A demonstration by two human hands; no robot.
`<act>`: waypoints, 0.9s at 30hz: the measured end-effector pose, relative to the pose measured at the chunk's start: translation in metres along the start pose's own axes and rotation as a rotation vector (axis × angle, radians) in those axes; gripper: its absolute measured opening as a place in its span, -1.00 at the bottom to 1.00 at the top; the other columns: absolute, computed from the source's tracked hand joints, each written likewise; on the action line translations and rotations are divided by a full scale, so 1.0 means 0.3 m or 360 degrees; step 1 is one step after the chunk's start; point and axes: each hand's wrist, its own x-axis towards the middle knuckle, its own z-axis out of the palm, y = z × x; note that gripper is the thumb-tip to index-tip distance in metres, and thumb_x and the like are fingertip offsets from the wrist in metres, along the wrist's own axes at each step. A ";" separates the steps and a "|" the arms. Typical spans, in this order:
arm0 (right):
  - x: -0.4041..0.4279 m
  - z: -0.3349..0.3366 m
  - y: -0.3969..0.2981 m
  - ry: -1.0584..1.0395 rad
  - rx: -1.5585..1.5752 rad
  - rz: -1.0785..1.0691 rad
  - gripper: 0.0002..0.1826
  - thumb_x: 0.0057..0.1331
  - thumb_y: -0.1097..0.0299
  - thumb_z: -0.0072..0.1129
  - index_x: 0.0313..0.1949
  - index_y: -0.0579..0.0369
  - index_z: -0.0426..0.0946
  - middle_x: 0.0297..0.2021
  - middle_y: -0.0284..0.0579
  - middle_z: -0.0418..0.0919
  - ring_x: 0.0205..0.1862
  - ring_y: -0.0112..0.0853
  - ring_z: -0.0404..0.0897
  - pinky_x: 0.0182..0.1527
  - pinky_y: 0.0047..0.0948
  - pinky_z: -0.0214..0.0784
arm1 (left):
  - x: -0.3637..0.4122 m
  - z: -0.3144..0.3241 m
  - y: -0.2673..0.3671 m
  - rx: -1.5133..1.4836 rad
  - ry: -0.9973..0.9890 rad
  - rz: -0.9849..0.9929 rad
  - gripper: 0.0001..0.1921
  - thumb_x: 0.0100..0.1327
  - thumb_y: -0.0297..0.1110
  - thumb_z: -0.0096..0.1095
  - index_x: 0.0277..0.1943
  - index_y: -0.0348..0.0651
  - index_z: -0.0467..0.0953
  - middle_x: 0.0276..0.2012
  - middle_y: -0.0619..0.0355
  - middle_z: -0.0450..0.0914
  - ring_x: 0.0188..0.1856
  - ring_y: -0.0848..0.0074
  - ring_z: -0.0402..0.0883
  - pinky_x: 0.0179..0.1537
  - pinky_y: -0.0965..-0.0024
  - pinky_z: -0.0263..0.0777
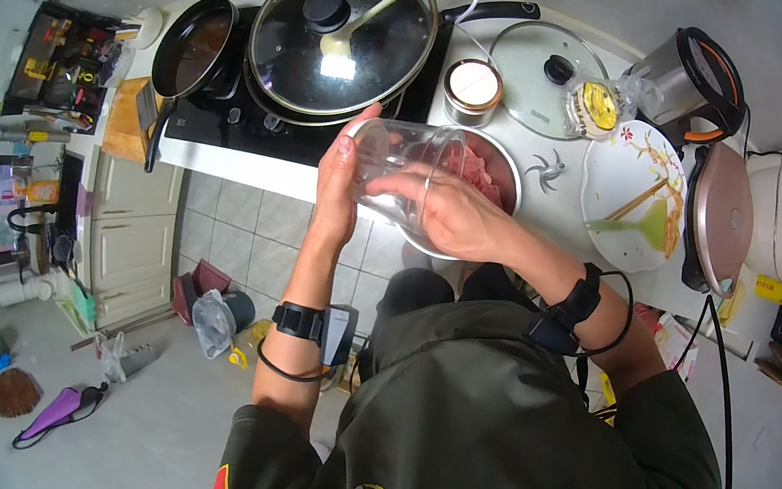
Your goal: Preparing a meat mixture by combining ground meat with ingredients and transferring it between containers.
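My left hand [338, 184] grips a clear container [402, 140] by its base end and side, tilted with its mouth towards the lower right. My right hand [459, 215] reaches into that mouth, fingers seen through the clear wall; whether they touch the inside I cannot tell. Behind and below the container is a metal bowl [511, 173] with pink ground meat [481, 176], partly hidden by the container and my right hand. A detached multi-arm metal blade [547, 171] lies on the counter right of the bowl.
A lidded pan [289, 70] and a smaller frying pan [192, 54] are on the black cooktop [191, 126]. To the right are a lidded jar [473, 92], a glass lid [528, 95], a floral plate [628, 209] with chopsticks and a green spatula, a blender-like appliance [669, 77] and a pink electric griddle [724, 217].
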 end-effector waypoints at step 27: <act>-0.007 0.001 0.042 0.0186 -0.0593 -0.0153 -0.45 0.28 0.54 0.11 0.29 0.10 0.53 0.12 0.13 0.59 0.18 0.02 0.56 0.25 -0.03 0.39 | 0.002 0.019 0.030 0.0044 -0.0038 0.0008 -0.05 0.44 0.47 -0.08 0.54 -0.23 0.27 0.13 -0.09 0.64 0.16 0.28 0.65 0.21 0.22 0.52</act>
